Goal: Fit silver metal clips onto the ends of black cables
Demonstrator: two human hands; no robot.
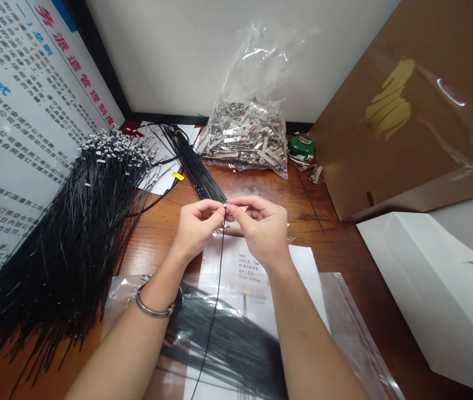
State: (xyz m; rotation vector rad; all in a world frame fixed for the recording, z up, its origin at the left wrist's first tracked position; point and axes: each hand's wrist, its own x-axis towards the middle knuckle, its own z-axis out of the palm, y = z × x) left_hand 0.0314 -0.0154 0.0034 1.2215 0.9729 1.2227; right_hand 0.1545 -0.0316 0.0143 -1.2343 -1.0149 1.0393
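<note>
Black wire (219, 275) (white-tipped); brown wood-grained table (332, 261); yellow tag (177, 176); silvery metal pieces (245, 136)

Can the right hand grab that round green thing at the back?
Probably yes: the green thing lies beyond the right hand, beside the clear bag, with nothing tall between. But that hand's fingers look busy at the black wire, so they'd likely need to let go first.

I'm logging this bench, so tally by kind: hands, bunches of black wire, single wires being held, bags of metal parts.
Hands: 2 (left hand, right hand)
Black wire bunches: 3 (left pile, tied bunch, bagged bunch)
Held wire: 1
Bag of metal parts: 1
Total: 7
</note>
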